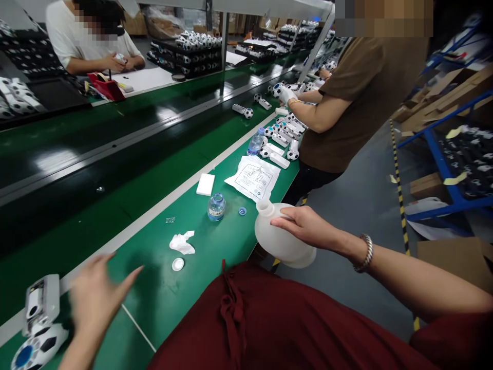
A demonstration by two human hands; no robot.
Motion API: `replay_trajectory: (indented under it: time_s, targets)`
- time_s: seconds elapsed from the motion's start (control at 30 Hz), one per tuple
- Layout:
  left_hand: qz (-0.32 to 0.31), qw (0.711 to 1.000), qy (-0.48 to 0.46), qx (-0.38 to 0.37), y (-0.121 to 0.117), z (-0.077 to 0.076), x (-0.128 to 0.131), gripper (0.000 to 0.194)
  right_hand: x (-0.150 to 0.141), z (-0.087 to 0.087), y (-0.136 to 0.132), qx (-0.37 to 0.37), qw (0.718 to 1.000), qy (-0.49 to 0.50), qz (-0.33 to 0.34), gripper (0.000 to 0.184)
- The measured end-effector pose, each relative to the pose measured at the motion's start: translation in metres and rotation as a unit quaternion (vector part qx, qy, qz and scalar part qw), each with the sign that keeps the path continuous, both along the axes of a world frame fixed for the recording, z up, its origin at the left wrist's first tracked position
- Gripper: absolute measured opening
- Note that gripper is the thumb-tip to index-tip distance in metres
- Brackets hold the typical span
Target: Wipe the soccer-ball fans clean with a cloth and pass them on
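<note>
One large white bottle [283,246] is in my right hand [296,223], fingers and thumb closed round its upper side, and I hold it tilted at the near edge of the tabletop [215,246], its neck uncapped. My left hand [94,290] is blurred, fingers spread, holding nothing, near the left end of the tabletop. Close to it, by the far edge, lies a football-shaped gadget [42,298].

As far as I can judge, the uncapping is done: a small clear bottle [216,207] stands without its top midway between the edges, some liquid in it, a blue cap [242,211] just beside it toward the near edge. A white cap [177,264] lies apart, next to a crumpled tissue [182,242]; neither cap is back on. I can't tell how much the large white bottle contains.

Farther out, a white block [205,184] sits by the far edge, then a printed packet [254,177] and a capped bottle [255,142]. Beyond those, a co-worker's gloved hand [287,96] is among more gadgets [283,139].
</note>
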State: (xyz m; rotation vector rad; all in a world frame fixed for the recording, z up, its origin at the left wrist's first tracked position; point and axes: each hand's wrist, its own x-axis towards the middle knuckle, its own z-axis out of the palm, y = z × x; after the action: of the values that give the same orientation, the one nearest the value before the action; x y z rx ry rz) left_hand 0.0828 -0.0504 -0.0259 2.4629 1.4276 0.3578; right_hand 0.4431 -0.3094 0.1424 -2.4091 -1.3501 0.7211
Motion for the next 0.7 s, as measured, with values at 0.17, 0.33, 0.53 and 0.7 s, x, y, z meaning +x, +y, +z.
replay_trajectory:
  time_s: [0.17,0.33,0.53,0.7]
  targets:
    - [-0.212,0.94,-0.197,-0.184,-0.034,-0.01,0.18,0.098,-0.002,0.007,-0.002,-0.008,1.0,0.0,0.003,0.048]
    - [-0.232,0.912,-0.292,-0.17,-0.048,-0.038,0.249,0.089,-0.006,0.021,-0.007,-0.012,1.0,-0.009,0.018,0.048]
    - [-0.248,0.913,-0.306,-0.11,-0.06,-0.011,0.241,0.055,-0.009,0.026,-0.009,-0.036,0.998,-0.014,0.051,0.046]
    - [-0.295,0.911,-0.274,-0.088,-0.086,0.046,0.206,0.058,-0.014,0.035,-0.009,-0.054,0.994,-0.03,0.089,0.045]
